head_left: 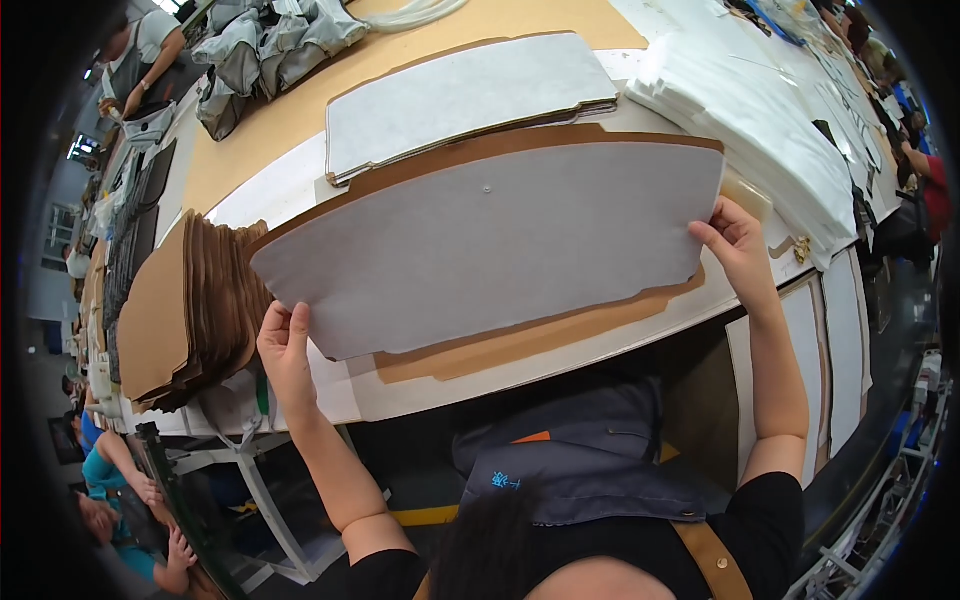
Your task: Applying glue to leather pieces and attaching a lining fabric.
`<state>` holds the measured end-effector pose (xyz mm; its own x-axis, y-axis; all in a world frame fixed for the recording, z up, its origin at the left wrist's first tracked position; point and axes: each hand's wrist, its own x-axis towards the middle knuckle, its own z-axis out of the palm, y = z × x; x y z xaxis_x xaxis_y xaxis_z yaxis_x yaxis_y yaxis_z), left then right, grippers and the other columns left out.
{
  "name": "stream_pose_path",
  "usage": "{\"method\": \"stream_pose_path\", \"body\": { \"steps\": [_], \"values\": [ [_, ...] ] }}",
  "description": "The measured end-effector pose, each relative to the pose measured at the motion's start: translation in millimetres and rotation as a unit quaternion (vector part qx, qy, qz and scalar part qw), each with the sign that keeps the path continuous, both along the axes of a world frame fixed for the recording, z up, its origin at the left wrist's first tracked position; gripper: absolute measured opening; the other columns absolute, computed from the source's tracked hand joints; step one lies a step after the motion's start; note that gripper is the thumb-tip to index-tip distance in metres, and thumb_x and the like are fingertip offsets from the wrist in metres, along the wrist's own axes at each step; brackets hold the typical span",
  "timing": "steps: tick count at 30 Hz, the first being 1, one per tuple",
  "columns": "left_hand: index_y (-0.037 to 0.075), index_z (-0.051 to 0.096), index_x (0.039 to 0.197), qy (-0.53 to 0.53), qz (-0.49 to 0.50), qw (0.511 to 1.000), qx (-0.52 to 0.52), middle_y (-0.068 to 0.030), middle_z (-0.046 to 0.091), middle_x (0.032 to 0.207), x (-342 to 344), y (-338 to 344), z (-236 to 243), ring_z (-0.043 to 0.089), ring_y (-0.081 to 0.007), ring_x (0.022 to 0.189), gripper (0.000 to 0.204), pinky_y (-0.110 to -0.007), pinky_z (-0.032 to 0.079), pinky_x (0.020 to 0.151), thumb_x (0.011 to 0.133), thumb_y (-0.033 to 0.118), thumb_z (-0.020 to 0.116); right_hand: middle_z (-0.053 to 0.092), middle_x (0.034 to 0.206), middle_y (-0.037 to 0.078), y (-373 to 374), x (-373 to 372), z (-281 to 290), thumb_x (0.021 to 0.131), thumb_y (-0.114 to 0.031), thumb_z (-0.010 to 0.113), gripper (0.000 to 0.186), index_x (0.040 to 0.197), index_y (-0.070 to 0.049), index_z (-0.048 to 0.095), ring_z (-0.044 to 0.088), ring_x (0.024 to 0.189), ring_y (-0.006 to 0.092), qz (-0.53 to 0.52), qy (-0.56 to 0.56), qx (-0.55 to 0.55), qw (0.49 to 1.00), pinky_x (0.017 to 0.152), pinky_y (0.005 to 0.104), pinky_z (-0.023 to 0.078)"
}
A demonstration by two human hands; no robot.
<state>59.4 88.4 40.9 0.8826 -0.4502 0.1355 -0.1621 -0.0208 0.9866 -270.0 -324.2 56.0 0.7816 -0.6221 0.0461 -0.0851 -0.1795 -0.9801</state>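
Note:
My left hand [287, 338] pinches the lower left corner of a wide grey panel [490, 240] between thumb and fingers. On the other side, my right hand [735, 240] grips the panel's right edge the same way. The panel has a curved top edge, a notched lower edge and a small round mark near its upper middle. A brown sheet [560, 325] of similar outline shows below it, and a brown strip runs along its top edge. I cannot tell whether both brown parts belong to one sheet.
Behind the panel lies a stack of pale grey panels [470, 95]. Tall brown cut sheets [165, 305] stand stacked at the left, near my left hand. White soft material [750, 140] is piled at the right, and grey fabric bags [275, 50] lie at the far left. Other people work nearby.

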Motion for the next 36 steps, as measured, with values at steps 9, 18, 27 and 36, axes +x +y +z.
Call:
{"method": "stream_pose_path", "body": {
  "steps": [9,18,27,36],
  "values": [
    [0.001,0.068,0.107,-0.063,-0.05,0.994,-0.077,-0.0013,0.069,0.097,-12,-22,20,0.06,-0.0068,0.092,0.012,-0.023,0.045,0.089,0.099,0.009,0.067,0.069,0.1,0.001,10,-57,11,0.093,0.003,0.066,0.015,0.108,0.001,0.068,0.062,0.096,0.0102,-0.1,-0.077,-0.073,0.989,0.089,0.0268,0.049],
    [0.002,0.069,0.104,-0.236,-0.151,0.96,-0.025,-0.0133,0.068,0.114,-18,-50,21,0.06,-0.0194,0.112,0.017,-0.033,0.046,0.098,0.088,-0.005,0.07,0.064,0.118,0.007,27,-114,7,0.084,0.004,0.07,0.021,0.102,-0.005,0.064,0.056,0.11,0.0161,-0.127,-0.141,-0.162,0.968,0.095,0.0306,0.045],
    [0.009,0.073,0.092,-0.325,-0.124,0.917,0.193,-0.0079,0.066,0.126,-52,-7,-31,0.055,-0.0268,0.122,0.016,-0.041,0.043,0.104,0.08,-0.002,0.074,0.062,0.118,0.008,70,-127,-50,0.077,0.005,0.071,0.023,0.095,-0.008,0.063,0.055,0.114,0.0309,-0.094,0.09,-0.47,0.873,0.097,0.0403,0.043],
    [0.008,0.074,0.096,-0.297,-0.15,0.912,0.239,-0.0102,0.062,0.135,-51,6,-41,0.051,-0.0289,0.131,0.019,-0.044,0.039,0.109,0.081,-0.004,0.072,0.061,0.124,0.009,82,-129,-60,0.074,0.002,0.074,0.032,0.103,-0.009,0.067,0.054,0.118,0.032,-0.081,0.109,-0.48,0.867,0.099,0.0414,0.044]
  ]
}}
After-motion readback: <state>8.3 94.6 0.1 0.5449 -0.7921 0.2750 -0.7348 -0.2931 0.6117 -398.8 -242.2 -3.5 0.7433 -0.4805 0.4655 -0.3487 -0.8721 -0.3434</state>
